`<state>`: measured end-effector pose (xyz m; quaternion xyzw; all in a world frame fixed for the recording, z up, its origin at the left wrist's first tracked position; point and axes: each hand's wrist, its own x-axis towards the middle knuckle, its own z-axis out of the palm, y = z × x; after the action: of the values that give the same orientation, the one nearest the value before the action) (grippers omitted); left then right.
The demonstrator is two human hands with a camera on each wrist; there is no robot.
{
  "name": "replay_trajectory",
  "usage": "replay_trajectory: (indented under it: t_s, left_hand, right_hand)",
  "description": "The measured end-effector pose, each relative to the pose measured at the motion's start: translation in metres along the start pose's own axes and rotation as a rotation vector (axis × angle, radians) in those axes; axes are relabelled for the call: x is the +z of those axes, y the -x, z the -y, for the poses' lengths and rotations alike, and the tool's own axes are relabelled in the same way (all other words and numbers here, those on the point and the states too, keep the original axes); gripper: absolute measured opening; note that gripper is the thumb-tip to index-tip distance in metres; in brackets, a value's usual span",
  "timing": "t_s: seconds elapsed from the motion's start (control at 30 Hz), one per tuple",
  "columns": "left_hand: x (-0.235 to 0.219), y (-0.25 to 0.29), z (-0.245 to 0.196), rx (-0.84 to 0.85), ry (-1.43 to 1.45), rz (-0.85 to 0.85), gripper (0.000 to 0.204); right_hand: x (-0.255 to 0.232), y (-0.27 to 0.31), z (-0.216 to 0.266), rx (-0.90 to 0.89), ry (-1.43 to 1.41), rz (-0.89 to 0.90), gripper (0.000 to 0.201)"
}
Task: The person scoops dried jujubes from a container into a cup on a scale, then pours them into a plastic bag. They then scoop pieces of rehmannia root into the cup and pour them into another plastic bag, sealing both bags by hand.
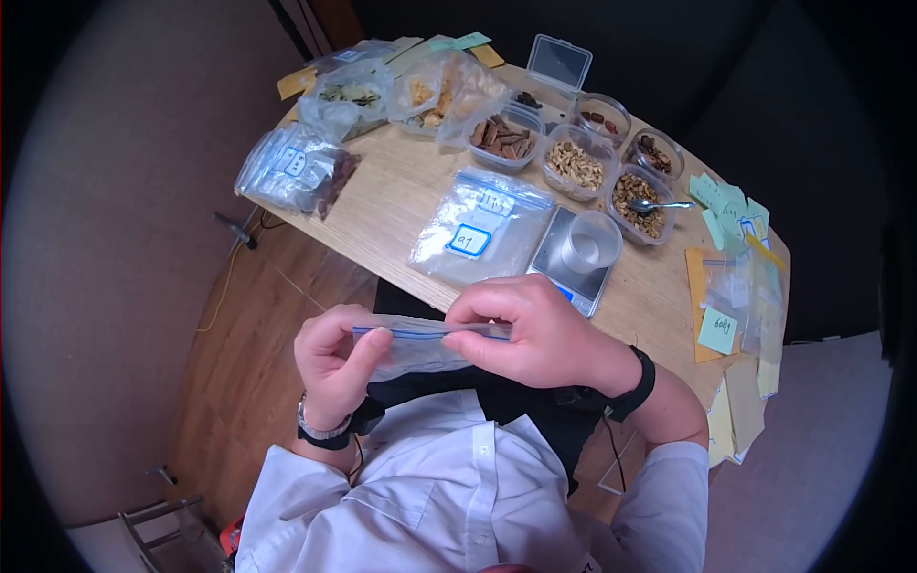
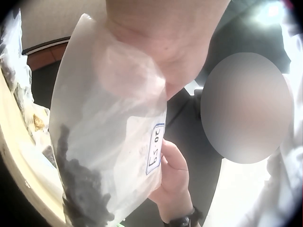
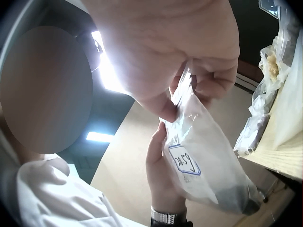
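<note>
A clear zip bag (image 1: 411,355) with a blue seal strip is held in front of the white shirt. My left hand (image 1: 334,361) pinches one end of the strip between thumb and fingers. At the other end, my right hand (image 1: 521,329) pinches the strip the same way. Dark pieces lie in the bottom of the bag (image 2: 111,118) in the left wrist view. A blue-edged label (image 3: 184,160) with handwriting shows on its side in the right wrist view. The bag hangs below the fingers, near the table's front edge.
On the wooden table (image 1: 377,229) a plastic cup (image 1: 592,239) stands on a flat scale (image 1: 597,288). Beside it lie flat labelled zip bags (image 1: 482,224). Behind are tubs of bark pieces (image 1: 503,138) and pale slices (image 1: 573,164), and one with a spoon (image 1: 659,204). Green notes (image 1: 718,330) lie right.
</note>
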<state>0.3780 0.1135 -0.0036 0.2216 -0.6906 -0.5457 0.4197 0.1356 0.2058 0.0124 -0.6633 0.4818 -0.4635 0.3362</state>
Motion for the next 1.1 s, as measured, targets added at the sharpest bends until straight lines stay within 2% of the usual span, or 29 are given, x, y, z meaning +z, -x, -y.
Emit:
replay_trajectory:
  t_s: [0.2, 0.3, 0.4, 0.6, 0.7, 0.8, 1.0, 1.1]
  left_hand:
    - [0.002, -0.002, 0.001, 0.014, -0.017, 0.014, 0.008]
    - [0.002, -0.003, 0.002, 0.022, -0.024, 0.036, 0.008]
    - [0.001, -0.004, 0.005, 0.059, -0.087, 0.088, 0.009]
    - [0.002, -0.004, 0.007, 0.021, -0.087, 0.098, 0.009]
    - [0.004, -0.005, 0.006, 0.019, -0.173, 0.175, 0.009]
    - [0.006, -0.005, 0.003, 0.027, -0.197, 0.184, 0.009]
    - [0.0, -0.007, 0.016, 0.135, -0.186, 0.041, 0.005]
    - [-0.004, -0.007, 0.013, 0.185, -0.25, 0.07, 0.007]
  right_hand:
    - [-0.007, -0.002, 0.007, 0.152, -0.074, 0.047, 0.01]
    - [0.002, -0.001, 0.001, 0.061, -0.066, -0.019, 0.009]
    - [0.001, 0.0, 0.001, 0.033, 0.036, 0.004, 0.011]
    - [0.007, 0.001, -0.003, 0.029, 0.043, -0.037, 0.014]
    - [0.009, 0.001, -0.001, -0.003, 0.072, -0.015, 0.014]
    - [0.004, 0.001, -0.001, 0.0, 0.048, 0.008, 0.015]
    - [0.002, 0.001, -0.001, 0.011, 0.035, 0.036, 0.015]
    - [0.004, 0.001, -0.002, 0.046, 0.014, 0.035, 0.016]
